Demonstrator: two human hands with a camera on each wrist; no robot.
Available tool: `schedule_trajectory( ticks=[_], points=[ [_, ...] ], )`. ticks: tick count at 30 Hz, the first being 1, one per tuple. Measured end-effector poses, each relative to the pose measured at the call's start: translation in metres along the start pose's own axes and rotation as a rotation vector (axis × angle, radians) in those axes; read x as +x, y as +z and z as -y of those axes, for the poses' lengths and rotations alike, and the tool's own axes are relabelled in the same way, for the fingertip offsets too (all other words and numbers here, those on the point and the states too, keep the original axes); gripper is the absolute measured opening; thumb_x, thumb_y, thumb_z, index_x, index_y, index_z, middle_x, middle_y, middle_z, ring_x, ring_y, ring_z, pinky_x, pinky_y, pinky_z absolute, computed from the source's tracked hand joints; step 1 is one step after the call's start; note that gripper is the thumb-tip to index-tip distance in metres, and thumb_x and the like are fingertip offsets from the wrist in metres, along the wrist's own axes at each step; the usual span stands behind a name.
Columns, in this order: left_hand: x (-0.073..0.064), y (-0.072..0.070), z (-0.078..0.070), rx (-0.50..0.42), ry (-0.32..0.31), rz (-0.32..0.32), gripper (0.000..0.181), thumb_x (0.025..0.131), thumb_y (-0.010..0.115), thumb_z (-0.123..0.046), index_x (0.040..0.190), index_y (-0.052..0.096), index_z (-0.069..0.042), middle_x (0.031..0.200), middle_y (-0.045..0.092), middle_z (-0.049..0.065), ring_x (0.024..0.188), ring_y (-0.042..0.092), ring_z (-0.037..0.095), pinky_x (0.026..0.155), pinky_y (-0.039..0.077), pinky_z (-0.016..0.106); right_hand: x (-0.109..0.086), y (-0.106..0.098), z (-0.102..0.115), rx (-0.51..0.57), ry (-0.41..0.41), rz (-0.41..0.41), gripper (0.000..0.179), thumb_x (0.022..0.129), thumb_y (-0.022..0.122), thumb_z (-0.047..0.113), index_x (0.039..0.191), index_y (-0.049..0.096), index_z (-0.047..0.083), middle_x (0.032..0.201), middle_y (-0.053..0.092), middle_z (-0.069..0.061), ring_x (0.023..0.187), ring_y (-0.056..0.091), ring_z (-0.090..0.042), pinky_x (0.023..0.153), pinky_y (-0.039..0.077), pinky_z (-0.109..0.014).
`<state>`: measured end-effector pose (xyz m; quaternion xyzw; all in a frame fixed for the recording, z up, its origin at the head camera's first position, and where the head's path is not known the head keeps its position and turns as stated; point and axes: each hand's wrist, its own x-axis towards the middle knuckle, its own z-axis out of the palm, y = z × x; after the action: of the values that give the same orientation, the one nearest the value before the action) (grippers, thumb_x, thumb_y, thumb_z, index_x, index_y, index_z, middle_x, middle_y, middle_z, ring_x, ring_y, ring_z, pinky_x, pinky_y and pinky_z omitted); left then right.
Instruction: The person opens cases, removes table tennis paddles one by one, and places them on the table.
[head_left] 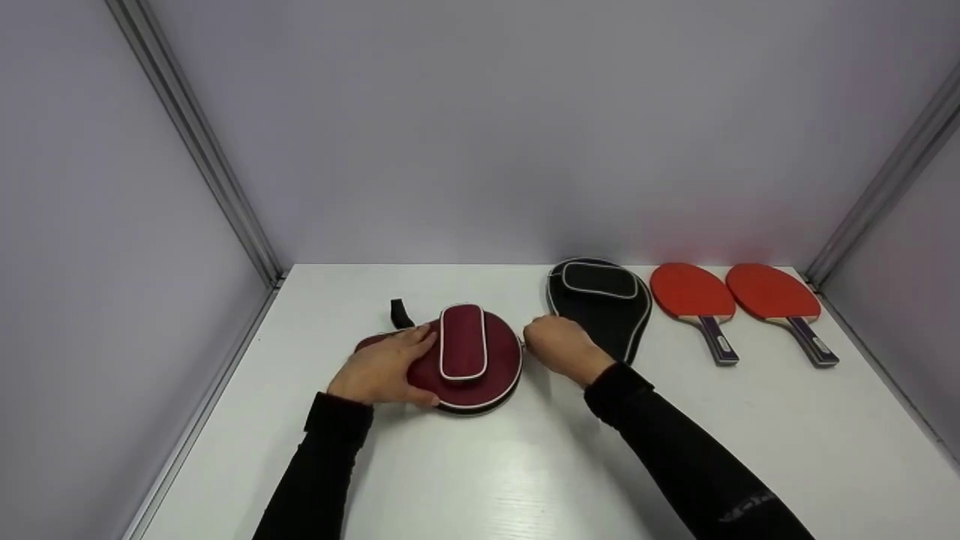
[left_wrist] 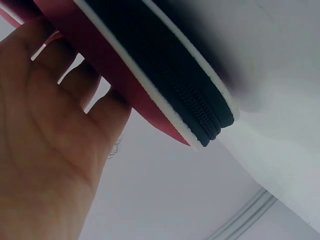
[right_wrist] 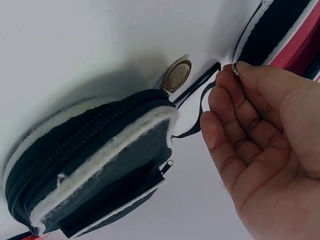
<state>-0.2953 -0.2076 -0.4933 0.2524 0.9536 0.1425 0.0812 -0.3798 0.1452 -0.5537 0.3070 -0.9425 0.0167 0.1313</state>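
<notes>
A dark red table tennis bat case (head_left: 501, 367) with white piping and a raised front pocket (head_left: 463, 341) lies on the white table. My left hand (head_left: 386, 367) rests over its narrower left part, fingers spread and thumb at the near edge. In the left wrist view, the fingers lie straight along the red fabric above the black zipped side (left_wrist: 175, 75). At the case's right edge, my right hand (head_left: 562, 345) pinches a small metal zipper pull (right_wrist: 235, 69) between thumb and forefinger. The pull is mostly covered by the fingertips.
A black bat case (head_left: 600, 319) with white piping lies just right of my right hand. Farther right are two red table tennis bats (head_left: 690, 289) (head_left: 772, 291), handles toward me. A black strap (head_left: 400, 313) sticks out behind the red case. Grey walls (head_left: 480, 135) enclose the table.
</notes>
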Motion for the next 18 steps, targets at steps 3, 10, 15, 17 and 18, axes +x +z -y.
schedule_trajectory(
  ticks=[3, 10, 15, 17, 18],
  points=[
    [0.001, 0.001, 0.000, 0.003, 0.001, -0.005, 0.117, 0.093, 0.095, -0.053, 0.181, 0.040, -0.001, 0.191, 0.038, 0.022, 0.179, 0.038, 0.045, 0.143, 0.041, 0.065, 0.000, 0.009, -0.006, 0.011, -0.005, -0.005, 0.023, 0.099, 0.082, 0.011, 0.076, 0.077, 0.009, 0.074, 0.077, -0.011, 0.064, 0.075, -0.031, 0.048, 0.058, -0.055],
    [0.001, 0.003, -0.003, 0.010, -0.009, -0.043, 0.117, 0.092, 0.096, -0.054, 0.180, 0.042, 0.001, 0.190, 0.040, 0.023, 0.177, 0.040, 0.046, 0.143, 0.041, 0.065, -0.015, -0.036, 0.018, 0.075, -0.036, 0.000, 0.022, 0.098, 0.083, 0.002, 0.077, 0.075, 0.003, 0.075, 0.076, -0.017, 0.068, 0.077, -0.039, 0.055, 0.064, -0.063],
    [0.002, 0.006, -0.006, 0.030, -0.031, -0.083, 0.115, 0.094, 0.094, -0.057, 0.179, 0.044, 0.002, 0.189, 0.041, 0.024, 0.177, 0.042, 0.045, 0.143, 0.043, 0.062, -0.021, -0.048, 0.027, 0.090, -0.039, 0.028, 0.023, 0.103, 0.079, 0.002, 0.080, 0.076, -0.001, 0.078, 0.077, -0.021, 0.074, 0.079, -0.042, 0.062, 0.069, -0.062],
    [0.003, 0.008, -0.007, 0.033, -0.046, -0.090, 0.114, 0.095, 0.093, -0.057, 0.179, 0.044, 0.002, 0.189, 0.041, 0.024, 0.178, 0.041, 0.044, 0.143, 0.042, 0.062, -0.019, -0.031, 0.020, 0.042, -0.058, 0.008, 0.023, 0.102, 0.081, 0.006, 0.080, 0.077, 0.002, 0.077, 0.077, -0.017, 0.073, 0.078, -0.039, 0.060, 0.067, -0.061],
    [0.003, 0.008, -0.008, 0.033, -0.053, -0.093, 0.113, 0.095, 0.093, -0.057, 0.179, 0.044, 0.002, 0.189, 0.040, 0.024, 0.178, 0.040, 0.044, 0.144, 0.041, 0.062, -0.018, -0.024, 0.017, 0.020, -0.066, -0.008, 0.023, 0.102, 0.082, 0.009, 0.079, 0.077, 0.004, 0.076, 0.077, -0.015, 0.072, 0.078, -0.036, 0.057, 0.066, -0.060]
  ],
)
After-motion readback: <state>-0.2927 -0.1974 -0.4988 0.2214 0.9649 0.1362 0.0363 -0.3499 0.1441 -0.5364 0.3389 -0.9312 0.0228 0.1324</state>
